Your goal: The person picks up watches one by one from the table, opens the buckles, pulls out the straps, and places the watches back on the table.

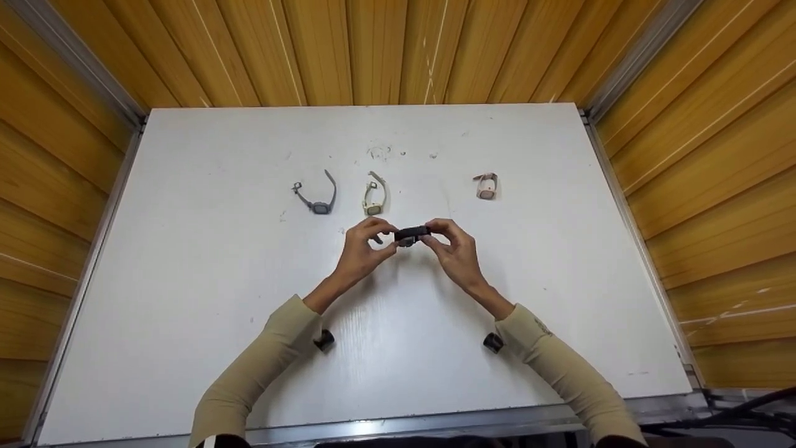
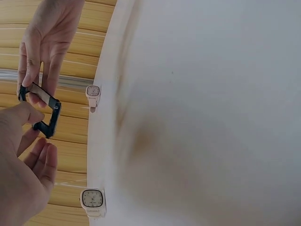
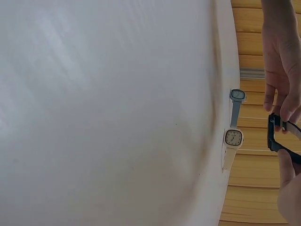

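Note:
A black wristwatch [image 1: 411, 233] is held up over the white table by both hands. My left hand [image 1: 362, 249] pinches its left end between thumb and fingers. At the other end, the thumb and fingers of my right hand [image 1: 457, 252] grip it. In the left wrist view the black watch [image 2: 55, 118] forms an angular loop, with a paler inner face on one strap part. The right wrist view catches the dark watch [image 3: 271, 132] at the frame's edge, between both hands.
Beyond the hands, a grey-blue watch [image 1: 320, 208] lies with its strap spread. Beside it is a cream watch [image 1: 373, 210], and farther right a pink watch [image 1: 487, 194]. Yellow ribbed walls [image 1: 373, 50] close off the back and sides of the table [image 1: 186, 261].

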`<state>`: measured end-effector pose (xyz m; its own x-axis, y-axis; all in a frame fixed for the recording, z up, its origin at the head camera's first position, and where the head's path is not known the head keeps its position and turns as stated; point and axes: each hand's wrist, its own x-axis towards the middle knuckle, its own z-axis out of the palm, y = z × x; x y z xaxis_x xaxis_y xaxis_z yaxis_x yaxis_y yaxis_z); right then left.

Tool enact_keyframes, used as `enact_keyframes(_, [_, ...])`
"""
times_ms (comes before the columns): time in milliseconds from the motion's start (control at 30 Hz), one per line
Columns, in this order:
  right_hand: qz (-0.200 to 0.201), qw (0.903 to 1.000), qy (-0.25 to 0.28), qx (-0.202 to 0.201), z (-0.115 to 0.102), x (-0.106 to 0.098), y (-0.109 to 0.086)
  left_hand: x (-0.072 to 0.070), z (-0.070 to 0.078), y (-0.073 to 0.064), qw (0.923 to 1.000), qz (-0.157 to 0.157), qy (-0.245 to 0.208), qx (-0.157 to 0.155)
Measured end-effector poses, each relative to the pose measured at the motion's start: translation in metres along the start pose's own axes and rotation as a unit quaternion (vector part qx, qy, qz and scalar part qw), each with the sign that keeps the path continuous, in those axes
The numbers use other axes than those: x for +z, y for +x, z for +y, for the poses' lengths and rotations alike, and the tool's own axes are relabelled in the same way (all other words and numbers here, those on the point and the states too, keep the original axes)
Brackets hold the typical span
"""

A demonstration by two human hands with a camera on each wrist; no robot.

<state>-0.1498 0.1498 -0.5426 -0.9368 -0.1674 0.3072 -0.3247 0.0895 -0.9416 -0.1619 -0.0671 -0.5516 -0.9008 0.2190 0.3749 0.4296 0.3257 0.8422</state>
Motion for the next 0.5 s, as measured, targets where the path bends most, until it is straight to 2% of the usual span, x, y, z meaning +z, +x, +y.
enact_keyframes(200, [-0.003, 0.9995, -0.030, 0.008, -0.006, 0.001, -0.001, 0.000, 0.002, -0.002, 0.9989, -0.020, 0.042, 0.003])
enact_keyframes(367, [-0.014, 0.9986, -0.048, -0.014, -0.023, 0.005, -0.002, 0.004, 0.010, 0.001, 0.9960, -0.048, 0.060, 0.045])
enact_keyframes(500, [-0.025, 0.9978, -0.054, -0.029, -0.030, 0.007, -0.004, 0.006, 0.011, 0.005, 0.9942, -0.048, 0.067, 0.069])
